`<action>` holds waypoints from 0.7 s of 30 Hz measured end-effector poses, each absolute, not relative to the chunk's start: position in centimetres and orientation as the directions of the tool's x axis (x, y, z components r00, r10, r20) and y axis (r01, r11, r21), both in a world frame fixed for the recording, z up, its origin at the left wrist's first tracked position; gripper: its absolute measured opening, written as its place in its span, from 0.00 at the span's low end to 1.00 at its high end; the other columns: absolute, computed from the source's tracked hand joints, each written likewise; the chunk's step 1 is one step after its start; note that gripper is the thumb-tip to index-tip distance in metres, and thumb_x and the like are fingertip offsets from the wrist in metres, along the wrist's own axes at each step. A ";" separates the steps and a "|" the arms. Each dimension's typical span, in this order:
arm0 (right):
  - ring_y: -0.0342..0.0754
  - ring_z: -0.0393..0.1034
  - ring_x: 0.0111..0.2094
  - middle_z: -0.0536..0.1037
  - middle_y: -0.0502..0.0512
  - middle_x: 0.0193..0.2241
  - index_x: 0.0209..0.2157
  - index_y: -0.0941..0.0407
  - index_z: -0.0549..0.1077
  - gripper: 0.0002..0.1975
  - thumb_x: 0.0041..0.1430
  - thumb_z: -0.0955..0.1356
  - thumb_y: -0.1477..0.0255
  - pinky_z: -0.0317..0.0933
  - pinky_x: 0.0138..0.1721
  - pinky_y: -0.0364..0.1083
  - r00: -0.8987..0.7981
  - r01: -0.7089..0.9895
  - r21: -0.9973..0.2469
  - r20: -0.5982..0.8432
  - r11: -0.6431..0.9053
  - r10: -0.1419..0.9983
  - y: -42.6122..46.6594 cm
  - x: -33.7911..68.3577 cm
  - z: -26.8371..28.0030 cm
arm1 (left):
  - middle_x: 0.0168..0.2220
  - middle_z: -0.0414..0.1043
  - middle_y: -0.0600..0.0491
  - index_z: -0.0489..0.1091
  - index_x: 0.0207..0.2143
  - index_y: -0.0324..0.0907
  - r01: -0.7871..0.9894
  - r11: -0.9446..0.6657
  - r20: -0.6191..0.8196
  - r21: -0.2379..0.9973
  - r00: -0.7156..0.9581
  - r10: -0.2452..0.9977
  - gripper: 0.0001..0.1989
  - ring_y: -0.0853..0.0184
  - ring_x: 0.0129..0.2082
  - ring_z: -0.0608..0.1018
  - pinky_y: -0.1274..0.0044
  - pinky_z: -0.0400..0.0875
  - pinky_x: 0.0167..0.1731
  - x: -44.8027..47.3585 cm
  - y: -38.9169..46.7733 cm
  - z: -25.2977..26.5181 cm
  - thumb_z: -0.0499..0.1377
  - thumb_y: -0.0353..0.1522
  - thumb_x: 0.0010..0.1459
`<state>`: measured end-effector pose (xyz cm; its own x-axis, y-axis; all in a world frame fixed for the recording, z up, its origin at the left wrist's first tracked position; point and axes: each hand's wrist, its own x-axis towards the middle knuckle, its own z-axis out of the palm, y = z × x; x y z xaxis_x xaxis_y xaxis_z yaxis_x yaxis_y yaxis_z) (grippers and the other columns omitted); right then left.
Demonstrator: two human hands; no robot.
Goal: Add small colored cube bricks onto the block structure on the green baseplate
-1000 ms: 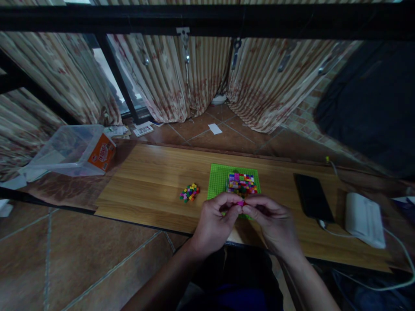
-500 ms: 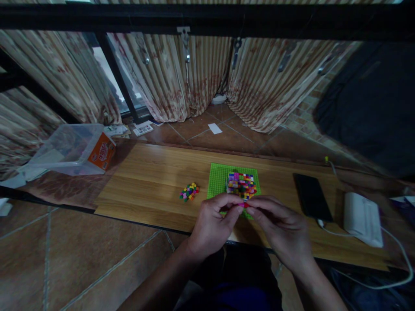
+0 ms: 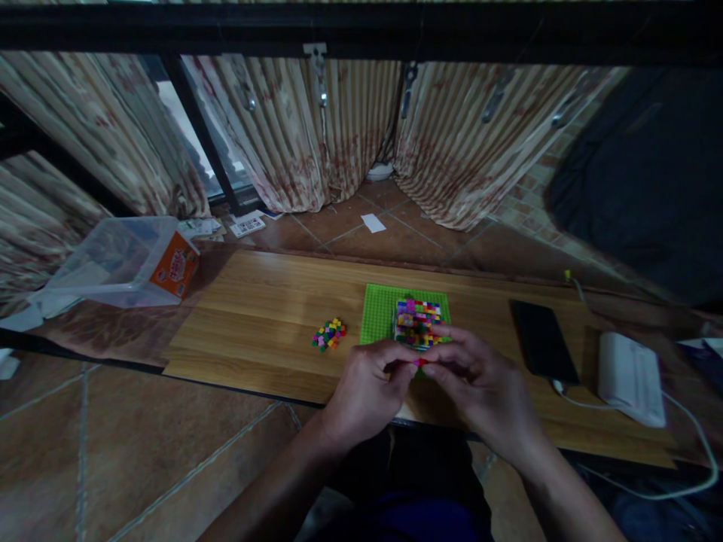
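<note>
Both hands meet low at center frame, right of the midline; over the past second the right hand's (image 3: 491,388) upper fingers have fanned apart and lifted off the stacked position seen earlier, while the left hand (image 3: 367,384) has stayed nearly put. From where I stand, this reads as a regrip: the work remains at the fingertips, and I see no addition to the build.

Left hand: thumb and index closed in a narrow pinch. Right hand: thumb and index likewise narrow, remaining fingers loosely spread. One raised finger overlaps the build's right side in view; contact cannot be determined.

Findings by size follow. Wood-grain tabletop (image 3: 271,301): runs across the lower middle of the frame. Clear plastic bin (image 3: 113,260), orange label: left side of the frame. Green studded baseplate (image 3: 376,305): center right, beyond the hands. Multicolored brick build (image 3: 415,318): on the baseplate, partly hidden by the right fingers. Loose brick pile (image 3: 329,333): left of the baseplate, apart from it, untouched. Pink-and-red brick piece (image 3: 419,363): between both sets of fingertips, clear of the build; whether its two colors are joined bricks, I cannot tell.
</note>
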<state>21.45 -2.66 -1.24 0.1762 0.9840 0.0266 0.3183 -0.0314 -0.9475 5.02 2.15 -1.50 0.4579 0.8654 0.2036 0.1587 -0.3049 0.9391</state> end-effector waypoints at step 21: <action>0.46 0.73 0.29 0.80 0.53 0.29 0.36 0.55 0.76 0.18 0.43 0.77 0.63 0.69 0.31 0.46 0.577 -0.227 -0.973 -0.102 0.039 0.810 -1.2 21.0 -7.1 | 0.33 0.76 0.54 0.72 0.35 0.42 0.331 -0.327 0.213 0.885 0.338 0.917 0.05 0.68 0.34 0.77 0.76 0.71 0.37 8.2 4.8 -5.3 0.56 0.30 0.60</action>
